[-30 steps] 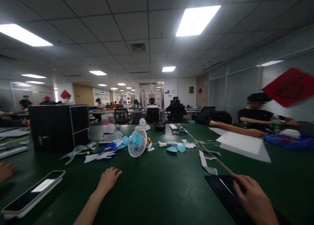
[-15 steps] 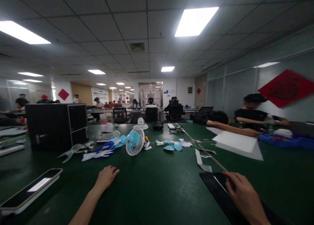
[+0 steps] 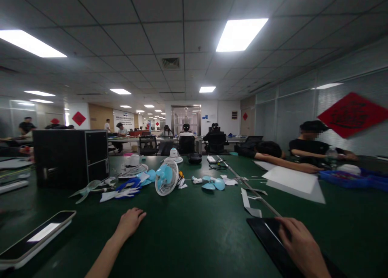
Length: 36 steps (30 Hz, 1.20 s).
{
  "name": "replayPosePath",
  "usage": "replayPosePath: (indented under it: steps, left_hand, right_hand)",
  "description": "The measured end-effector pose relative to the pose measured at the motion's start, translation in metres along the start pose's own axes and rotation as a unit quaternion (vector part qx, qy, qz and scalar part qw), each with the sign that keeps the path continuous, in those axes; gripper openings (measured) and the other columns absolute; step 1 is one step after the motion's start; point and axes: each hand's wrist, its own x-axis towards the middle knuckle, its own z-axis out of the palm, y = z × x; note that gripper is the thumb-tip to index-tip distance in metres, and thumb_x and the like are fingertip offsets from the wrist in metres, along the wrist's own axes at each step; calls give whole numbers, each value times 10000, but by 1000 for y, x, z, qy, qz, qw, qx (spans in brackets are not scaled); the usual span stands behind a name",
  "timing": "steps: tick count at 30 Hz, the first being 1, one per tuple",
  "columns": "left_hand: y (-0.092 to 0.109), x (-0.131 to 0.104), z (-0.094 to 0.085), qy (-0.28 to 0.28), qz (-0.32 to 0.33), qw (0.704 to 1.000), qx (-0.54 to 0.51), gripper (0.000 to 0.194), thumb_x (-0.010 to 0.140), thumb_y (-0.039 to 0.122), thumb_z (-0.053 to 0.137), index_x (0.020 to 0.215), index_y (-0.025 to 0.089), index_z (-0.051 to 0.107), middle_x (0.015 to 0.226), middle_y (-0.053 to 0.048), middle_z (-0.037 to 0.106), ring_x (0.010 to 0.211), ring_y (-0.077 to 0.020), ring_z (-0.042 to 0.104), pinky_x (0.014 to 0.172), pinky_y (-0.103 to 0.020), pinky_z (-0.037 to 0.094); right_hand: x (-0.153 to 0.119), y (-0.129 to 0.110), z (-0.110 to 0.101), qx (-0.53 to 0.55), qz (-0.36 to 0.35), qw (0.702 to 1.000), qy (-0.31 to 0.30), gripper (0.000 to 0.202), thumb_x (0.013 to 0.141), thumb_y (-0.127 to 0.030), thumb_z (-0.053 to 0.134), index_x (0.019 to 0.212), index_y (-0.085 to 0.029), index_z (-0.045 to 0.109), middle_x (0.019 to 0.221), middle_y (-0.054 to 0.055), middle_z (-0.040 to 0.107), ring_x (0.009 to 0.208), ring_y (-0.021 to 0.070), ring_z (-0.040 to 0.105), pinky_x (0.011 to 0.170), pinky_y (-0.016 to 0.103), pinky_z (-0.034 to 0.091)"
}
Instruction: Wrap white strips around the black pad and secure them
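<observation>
My left hand (image 3: 131, 222) rests on the green table (image 3: 194, 237), its fingers loosely curled and pressed together; whether anything is under them is hidden. Over a flat black panel (image 3: 266, 239) at the lower right lies my right hand (image 3: 298, 239), near the end of a long metal bar (image 3: 248, 185); its fingertips are partly hidden. A small fan with a white grille and blue blades (image 3: 166, 177) stands beyond my left hand. Blue-and-white gloves (image 3: 123, 192) lie left of the fan, and a loose blue fan blade (image 3: 214, 183) lies to its right.
A black computer case (image 3: 69, 159) stands at the left, with a phone (image 3: 38, 237) in front. White paper strips (image 3: 249, 205) lie near the bar. At the right, a person's arm (image 3: 291, 163) rests beside white sheets (image 3: 291, 180) and a blue tray (image 3: 344, 179).
The whole view has shifted slightly, with most things a little lower in the picture. Both hands keep nearly the same place and pose.
</observation>
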Motion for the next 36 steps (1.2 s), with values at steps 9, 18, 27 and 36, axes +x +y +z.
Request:
replayPosePath:
  steps: [9,18,27,36]
  left_hand:
    - [-5,4,2,-4,9,1000,5,502,918,515,345,1192,226,650,1259,-85,635,1141,-232,584,955,-333,433]
    - [-1,2,-5,-21,0,1000,-5,521,902,545,346,1184,232,652,1237,-87,652,1131,-241,591,935,-347,450]
    - [-5,6,-3,-29,14,999,-4,534,902,520,313,1158,213,666,1224,-103,658,1116,-255,600,926,-373,463]
    - [-14,15,3,-48,2,999,-7,560,890,536,321,1189,196,650,1229,-114,654,1109,-269,609,911,-385,484]
  right_hand:
    - [4,-2,8,-24,-6,1000,-8,323,821,-346,427,958,-171,662,936,130,663,859,293,625,786,443,517]
    - [0,5,3,-37,23,999,-14,352,834,-368,411,982,-164,657,965,131,660,903,295,611,819,448,505]
    - [-19,20,-11,-95,91,989,-70,492,862,-477,391,1051,-125,678,1083,168,647,972,317,599,853,473,507]
    - [-35,35,-46,-81,124,979,-138,537,813,-574,447,1061,-161,685,1075,163,681,975,318,639,820,452,543]
